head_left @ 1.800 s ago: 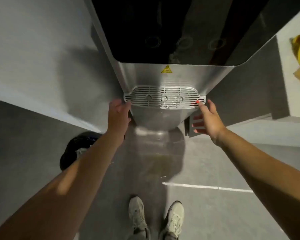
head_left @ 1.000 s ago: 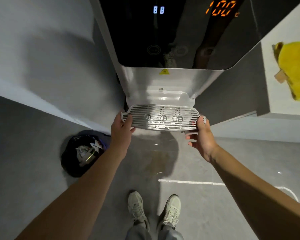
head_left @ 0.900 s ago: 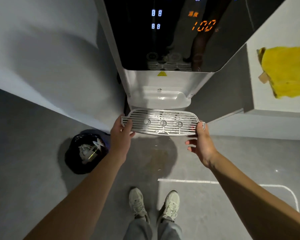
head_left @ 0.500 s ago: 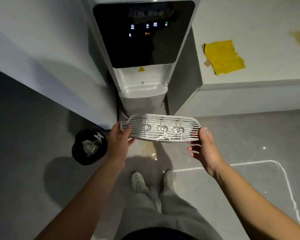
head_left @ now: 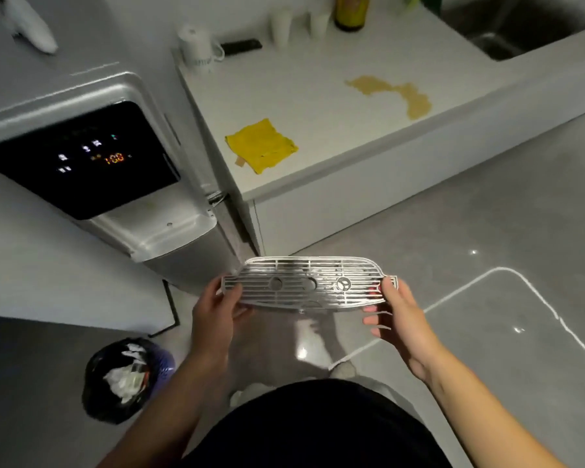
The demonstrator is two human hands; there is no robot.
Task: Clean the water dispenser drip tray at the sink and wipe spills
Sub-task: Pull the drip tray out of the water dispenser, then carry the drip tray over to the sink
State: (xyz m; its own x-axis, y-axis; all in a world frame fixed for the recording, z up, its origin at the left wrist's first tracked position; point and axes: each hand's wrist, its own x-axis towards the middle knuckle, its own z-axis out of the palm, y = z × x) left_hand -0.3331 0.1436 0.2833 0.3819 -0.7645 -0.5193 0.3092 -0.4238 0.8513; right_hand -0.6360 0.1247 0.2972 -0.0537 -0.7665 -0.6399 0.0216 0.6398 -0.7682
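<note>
- Head view: tray (head_left: 309, 283) is level in mid-air over the floor, just clear of the dispenser (head_left: 81, 157).
- Left grip (head_left: 217, 315) pinches the tray's left end, thumb on top.
- Right grip (head_left: 399, 319) pinches the right end, fingers curled beneath.
- Yellow cloth (head_left: 260, 145) lies on the counter (head_left: 318, 72); a brown spill (head_left: 392, 94) sits between cloth and sink (head_left: 520, 25).

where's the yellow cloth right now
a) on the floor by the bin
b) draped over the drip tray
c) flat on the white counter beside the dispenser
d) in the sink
c: the yellow cloth lies flat on the white counter, between the water dispenser and the brown spill. It is well short of the sink and not on the drip tray.
</note>
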